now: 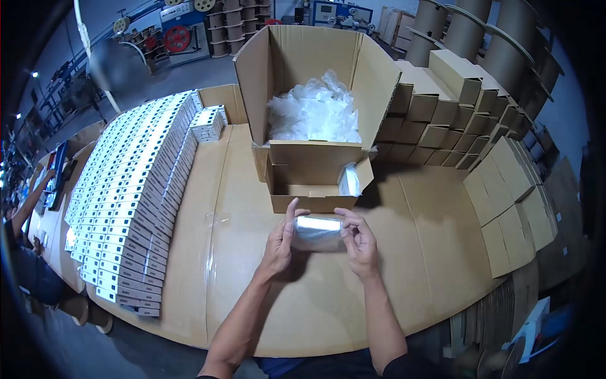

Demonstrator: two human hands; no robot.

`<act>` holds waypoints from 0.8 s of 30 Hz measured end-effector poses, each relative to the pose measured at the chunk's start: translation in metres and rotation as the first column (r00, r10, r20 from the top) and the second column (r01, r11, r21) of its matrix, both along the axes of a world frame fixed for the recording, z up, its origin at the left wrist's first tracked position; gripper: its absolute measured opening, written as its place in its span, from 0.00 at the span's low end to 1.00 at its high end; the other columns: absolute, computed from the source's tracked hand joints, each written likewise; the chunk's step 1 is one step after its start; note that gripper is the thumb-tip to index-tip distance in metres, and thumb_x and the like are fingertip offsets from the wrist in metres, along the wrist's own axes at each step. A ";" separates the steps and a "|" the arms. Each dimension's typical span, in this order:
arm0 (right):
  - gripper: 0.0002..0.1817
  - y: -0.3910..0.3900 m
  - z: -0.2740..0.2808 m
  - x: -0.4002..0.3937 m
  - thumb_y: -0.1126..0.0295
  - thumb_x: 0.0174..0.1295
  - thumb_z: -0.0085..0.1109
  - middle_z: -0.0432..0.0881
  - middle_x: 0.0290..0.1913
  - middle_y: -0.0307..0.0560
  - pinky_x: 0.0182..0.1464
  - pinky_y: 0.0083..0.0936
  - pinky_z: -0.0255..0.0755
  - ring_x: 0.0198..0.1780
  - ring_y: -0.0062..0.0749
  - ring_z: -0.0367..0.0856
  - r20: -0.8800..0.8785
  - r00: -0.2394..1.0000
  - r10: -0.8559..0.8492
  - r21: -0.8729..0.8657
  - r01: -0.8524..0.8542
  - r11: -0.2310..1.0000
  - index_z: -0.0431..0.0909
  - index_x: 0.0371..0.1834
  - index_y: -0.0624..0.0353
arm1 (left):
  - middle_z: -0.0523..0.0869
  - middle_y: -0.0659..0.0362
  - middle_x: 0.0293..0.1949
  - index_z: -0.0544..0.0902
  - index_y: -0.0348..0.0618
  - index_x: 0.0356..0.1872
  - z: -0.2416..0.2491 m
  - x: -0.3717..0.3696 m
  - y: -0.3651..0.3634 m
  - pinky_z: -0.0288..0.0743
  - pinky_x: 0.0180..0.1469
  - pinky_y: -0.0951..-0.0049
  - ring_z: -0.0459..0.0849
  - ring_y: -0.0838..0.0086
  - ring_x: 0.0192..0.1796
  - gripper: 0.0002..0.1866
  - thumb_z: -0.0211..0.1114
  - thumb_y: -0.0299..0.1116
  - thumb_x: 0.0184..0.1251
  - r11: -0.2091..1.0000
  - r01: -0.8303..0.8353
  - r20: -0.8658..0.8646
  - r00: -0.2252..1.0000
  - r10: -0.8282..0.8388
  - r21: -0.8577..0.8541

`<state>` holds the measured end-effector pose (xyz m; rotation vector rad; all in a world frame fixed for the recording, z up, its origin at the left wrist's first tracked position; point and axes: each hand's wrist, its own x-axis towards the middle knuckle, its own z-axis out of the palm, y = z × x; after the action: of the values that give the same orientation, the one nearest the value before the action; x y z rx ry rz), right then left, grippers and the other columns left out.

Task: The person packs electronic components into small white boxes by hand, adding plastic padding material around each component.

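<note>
1. Holding up a shiny packet [317,235] looks like the step now; any next move calls for a soft, steady grip at both ends.
2. The left hand [278,247] pinches the packet's left end, one finger sticking up.
3. The right hand [362,248] pinches the right end.
4. The packet is over the surface [404,303], near the small open box [309,204].

Clear plastic-wrapped packet [318,235] being held by both ends, stretching crosswise above tabletop [435,252], bright silvery-white strip shining along upper part.
</note>
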<state>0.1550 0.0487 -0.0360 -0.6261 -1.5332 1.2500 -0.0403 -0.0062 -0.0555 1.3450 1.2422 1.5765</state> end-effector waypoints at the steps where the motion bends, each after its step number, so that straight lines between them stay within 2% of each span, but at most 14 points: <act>1: 0.02 0.000 0.001 0.001 0.78 0.75 0.55 0.80 0.60 0.47 0.51 0.18 0.69 0.43 0.16 0.72 0.019 1.000 0.013 -0.004 -0.013 1.000 0.75 0.47 0.60 | 0.82 0.52 0.64 0.62 0.42 0.80 0.001 0.001 0.000 0.67 0.71 0.66 0.79 0.66 0.65 0.28 0.39 0.45 0.89 0.997 0.002 0.019 1.000 -0.003 0.071; 4: 0.03 0.005 -0.006 0.013 0.79 0.74 0.55 0.78 0.65 0.50 0.52 0.18 0.70 0.46 0.16 0.74 0.005 0.991 0.135 -0.108 -0.134 0.985 0.75 0.47 0.60 | 0.82 0.53 0.63 0.62 0.42 0.80 0.002 -0.001 -0.002 0.68 0.70 0.66 0.79 0.67 0.64 0.28 0.40 0.45 0.89 0.994 -0.007 -0.112 0.994 0.019 0.106; 6: 0.06 0.007 -0.010 0.016 0.81 0.74 0.54 0.77 0.67 0.50 0.49 0.17 0.72 0.45 0.14 0.76 0.047 0.982 0.183 -0.137 -0.175 0.975 0.74 0.50 0.60 | 0.82 0.52 0.62 0.62 0.42 0.80 0.005 0.001 -0.006 0.69 0.69 0.66 0.79 0.68 0.64 0.28 0.40 0.46 0.89 0.997 0.008 -0.019 1.000 -0.006 0.079; 8: 0.10 0.008 -0.011 0.013 0.79 0.72 0.58 0.77 0.67 0.50 0.50 0.18 0.73 0.47 0.16 0.77 -0.009 0.989 0.149 -0.153 -0.148 0.977 0.74 0.54 0.60 | 0.83 0.52 0.61 0.62 0.42 0.80 0.008 0.008 -0.009 0.70 0.69 0.66 0.80 0.68 0.64 0.29 0.39 0.46 0.89 0.995 -0.027 0.038 0.999 0.023 0.092; 9: 0.12 0.007 -0.009 0.010 0.78 0.72 0.60 0.77 0.67 0.50 0.51 0.19 0.73 0.47 0.17 0.77 -0.037 0.991 0.128 -0.163 -0.132 0.978 0.73 0.56 0.60 | 0.83 0.52 0.60 0.60 0.43 0.81 0.001 0.012 -0.007 0.71 0.69 0.66 0.80 0.68 0.63 0.30 0.38 0.48 0.89 0.996 -0.031 0.171 0.985 0.017 0.080; 12: 0.23 -0.004 -0.001 -0.003 0.74 0.67 0.68 0.76 0.68 0.52 0.53 0.20 0.75 0.48 0.21 0.79 -0.162 0.983 0.084 -0.144 -0.108 0.984 0.71 0.63 0.60 | 0.83 0.52 0.61 0.57 0.44 0.82 -0.011 0.017 -0.007 0.70 0.70 0.66 0.81 0.68 0.63 0.31 0.39 0.50 0.88 0.999 0.017 0.377 0.926 -0.027 0.029; 13: 0.35 -0.009 0.004 -0.001 0.73 0.64 0.73 0.79 0.64 0.55 0.63 0.27 0.72 0.59 0.28 0.77 -0.005 0.998 0.059 -0.131 -0.059 0.990 0.65 0.72 0.59 | 0.81 0.53 0.62 0.55 0.44 0.83 -0.016 0.018 -0.005 0.70 0.70 0.67 0.80 0.69 0.63 0.33 0.40 0.52 0.87 0.997 0.053 0.448 0.891 -0.073 0.059; 16: 0.33 -0.003 -0.015 -0.001 0.73 0.65 0.72 0.82 0.60 0.51 0.59 0.25 0.75 0.55 0.26 0.79 0.034 0.984 0.175 -0.325 -0.155 0.933 0.67 0.72 0.60 | 0.80 0.54 0.64 0.54 0.43 0.83 -0.022 0.020 -0.006 0.71 0.69 0.68 0.80 0.69 0.63 0.34 0.38 0.53 0.87 0.995 0.076 0.406 0.909 -0.095 0.062; 17: 0.24 -0.003 -0.022 -0.001 0.76 0.68 0.68 0.84 0.56 0.46 0.56 0.23 0.77 0.52 0.24 0.81 0.093 0.984 0.151 -0.346 -0.110 0.932 0.74 0.66 0.62 | 0.79 0.55 0.64 0.57 0.42 0.81 -0.023 0.019 -0.009 0.73 0.67 0.69 0.79 0.70 0.64 0.32 0.50 0.46 0.86 0.991 0.125 0.514 0.848 -0.130 0.043; 19: 0.17 -0.001 -0.026 0.005 0.79 0.68 0.66 0.84 0.56 0.44 0.57 0.23 0.77 0.53 0.24 0.81 0.149 0.967 0.206 -0.314 -0.151 0.937 0.80 0.60 0.63 | 0.81 0.55 0.61 0.64 0.41 0.78 -0.013 0.019 -0.017 0.75 0.65 0.69 0.80 0.71 0.62 0.30 0.60 0.38 0.80 0.996 0.092 0.188 0.978 -0.092 0.009; 20: 0.14 -0.002 -0.027 0.008 0.80 0.69 0.65 0.84 0.56 0.43 0.57 0.24 0.77 0.54 0.23 0.81 0.178 0.955 0.238 -0.302 -0.177 0.937 0.82 0.57 0.64 | 0.82 0.55 0.59 0.67 0.40 0.76 -0.011 0.018 -0.023 0.76 0.64 0.69 0.80 0.71 0.61 0.30 0.65 0.34 0.78 0.998 0.066 0.015 0.998 -0.066 -0.006; 21: 0.07 -0.005 -0.026 0.009 0.78 0.68 0.67 0.86 0.50 0.39 0.50 0.22 0.79 0.47 0.22 0.82 0.153 0.965 0.215 -0.323 -0.157 0.933 0.88 0.47 0.64 | 0.83 0.55 0.57 0.72 0.39 0.70 -0.013 0.015 -0.026 0.76 0.62 0.71 0.81 0.71 0.59 0.26 0.67 0.32 0.75 0.999 0.051 0.016 0.999 -0.051 -0.016; 24: 0.06 -0.008 -0.022 0.017 0.79 0.67 0.67 0.89 0.49 0.45 0.49 0.21 0.78 0.47 0.24 0.84 0.081 0.967 0.243 -0.248 -0.217 0.944 0.88 0.45 0.64 | 0.85 0.54 0.50 0.87 0.36 0.50 -0.016 0.013 -0.037 0.77 0.55 0.74 0.83 0.72 0.52 0.13 0.73 0.25 0.66 0.999 0.006 0.025 1.000 -0.004 -0.048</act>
<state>0.1718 0.0411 -0.0579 -0.6933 -1.5953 1.6177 -0.0276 -0.0434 -0.0714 1.2932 1.2527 1.5460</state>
